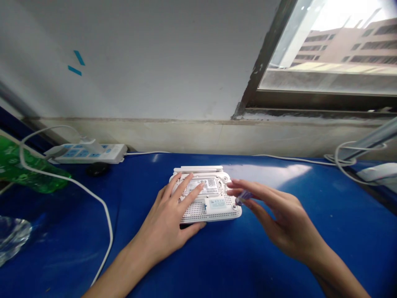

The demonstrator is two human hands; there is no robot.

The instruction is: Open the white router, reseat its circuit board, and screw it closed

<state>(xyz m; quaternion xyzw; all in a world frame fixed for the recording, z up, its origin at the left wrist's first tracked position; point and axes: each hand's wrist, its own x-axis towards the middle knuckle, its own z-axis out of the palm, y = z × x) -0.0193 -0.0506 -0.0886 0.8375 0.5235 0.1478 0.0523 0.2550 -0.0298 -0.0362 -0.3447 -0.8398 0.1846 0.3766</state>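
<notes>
A white router (198, 209) lies on the table with its vented, labelled underside up and its antennas (198, 169) folded along the far edge. My left hand (169, 211) holds it at the left, fingers spread over the underside and thumb against the front edge. Between the thumb and fingers of my right hand (276, 211) is a small screwdriver with a clear purplish handle (244, 197). It leans toward the round recess (235, 206) in the router's near right corner. Whether its tip touches a screw there, I cannot tell.
On the left stand a white power strip (116, 153) with a plug, a black mouse-like object (97, 169), a green bottle (34, 169) and crumpled clear plastic (14, 234). A white cable (107, 215) loops across the blue table (217, 265). A metal arm (372, 138) with cable stands at right.
</notes>
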